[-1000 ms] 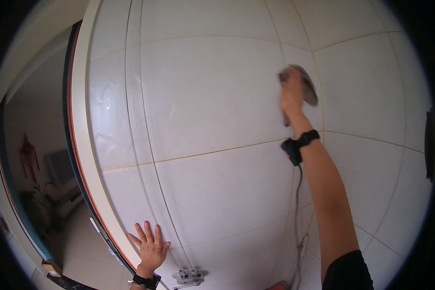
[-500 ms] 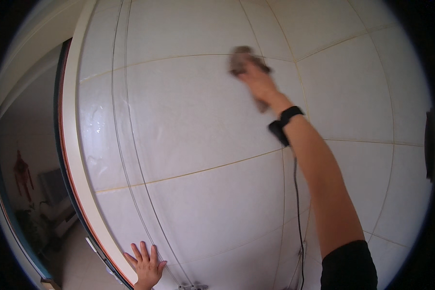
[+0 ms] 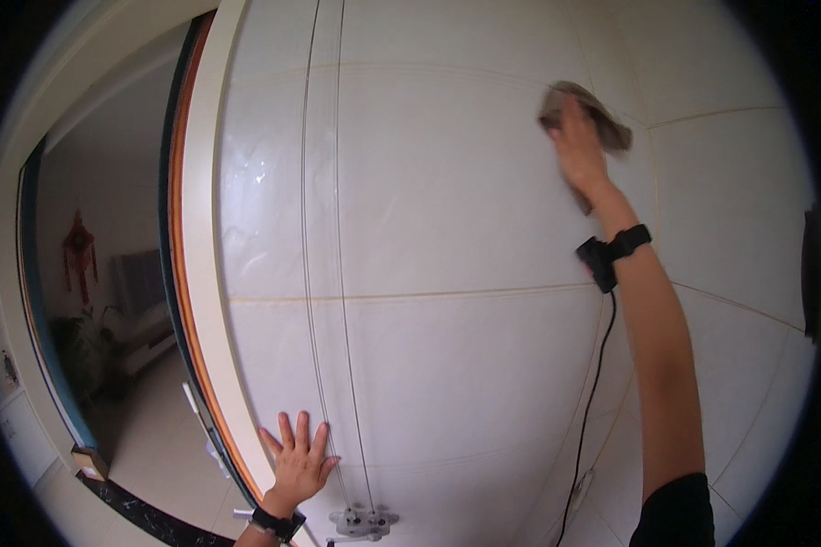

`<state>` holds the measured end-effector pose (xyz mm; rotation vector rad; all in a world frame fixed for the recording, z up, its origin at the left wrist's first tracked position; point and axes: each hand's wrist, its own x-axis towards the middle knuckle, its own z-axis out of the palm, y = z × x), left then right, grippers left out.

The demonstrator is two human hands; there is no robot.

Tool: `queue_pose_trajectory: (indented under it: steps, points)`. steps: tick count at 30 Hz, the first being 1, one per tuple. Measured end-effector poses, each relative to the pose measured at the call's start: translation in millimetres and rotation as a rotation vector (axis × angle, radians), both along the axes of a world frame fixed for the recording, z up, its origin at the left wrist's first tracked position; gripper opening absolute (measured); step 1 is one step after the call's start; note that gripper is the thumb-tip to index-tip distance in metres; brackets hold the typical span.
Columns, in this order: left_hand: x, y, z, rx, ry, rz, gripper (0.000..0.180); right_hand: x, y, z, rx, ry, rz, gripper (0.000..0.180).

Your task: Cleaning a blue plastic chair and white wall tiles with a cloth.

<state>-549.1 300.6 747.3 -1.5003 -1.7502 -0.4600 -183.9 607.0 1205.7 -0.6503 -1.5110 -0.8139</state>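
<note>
My right hand (image 3: 579, 150) is raised high and presses a grey-brown cloth (image 3: 602, 118) flat against the white tiled wall (image 3: 447, 228). A black band with a small device sits on that wrist. My left hand (image 3: 298, 463) rests low on the same wall with its fingers spread, palm flat on the tile, holding nothing. It also wears a dark wristband.
A thin conduit (image 3: 328, 228) runs down the wall to a grey fitting (image 3: 363, 522) near my left hand. A black cable (image 3: 588, 410) hangs from my right wrist. At left, a door frame (image 3: 196, 273) opens onto a room with a sofa and a red hanging ornament.
My right hand has slid the cloth across the tile, first leftward, then back right. The view has shifted, so my left hand shows more fully; it stays flat on the wall.
</note>
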Motion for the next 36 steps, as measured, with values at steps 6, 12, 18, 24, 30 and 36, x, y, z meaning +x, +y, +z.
queue_pose_trajectory:
  steps: [6, 12, 18, 24, 30, 36]
  points:
    - [-5, -1, -2, 0.037, 0.050, 0.027, 0.081, -130, -130, -166, 0.134, -0.422, -0.033, 0.059]
    - [5, 3, 8, 0.023, 0.021, 0.018, 0.078, -109, -150, -437, -0.091, -0.905, 0.255, 0.060]
    - [0, -3, -3, 0.040, 0.002, -0.001, 0.078, -9, -120, -443, -1.376, -0.450, 0.590, 0.072]
    - [7, 1, 9, 0.058, 0.007, -0.002, 0.080, 76, -57, -281, -0.559, -0.077, 0.031, 0.053]
    - [-5, 21, -9, 0.058, 0.045, 0.049, 0.085, 41, -10, -308, -0.250, 0.401, 0.068, 0.065]
    - [-5, 9, -3, 0.094, 0.111, 0.038, 0.080, -34, -113, -541, -0.599, -0.227, 0.030, 0.052]
